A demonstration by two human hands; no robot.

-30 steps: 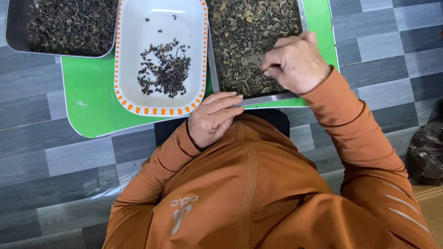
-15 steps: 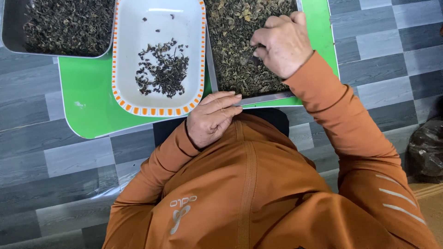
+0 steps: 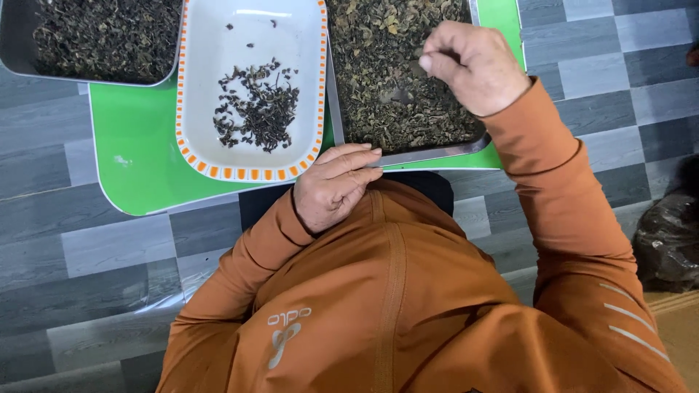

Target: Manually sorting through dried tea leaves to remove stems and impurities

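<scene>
now right hand [image 3: 477,65] above metal tray [image 3: 437,151] of dried leaves [image 3: 386,80], thumb and fingertips pinched together; what they pinch too small to tell. left hand [image 3: 333,185] loosely curled, empty, at tray's near edge. white orange-rimmed dish [image 3: 200,87] beside, on green board [image 3: 138,164].

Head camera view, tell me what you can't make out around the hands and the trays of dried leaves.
- Right hand: fingertips curl inward, so whether they pinch a leaf is hidden.
- Metal tray under it: far end cut off by the top edge.
- Dark tray, upper left: cut off by two edges.
- Left hand: palm faces down, underside unseen.
- Black bag: contents hidden, cut off by the right edge.
</scene>
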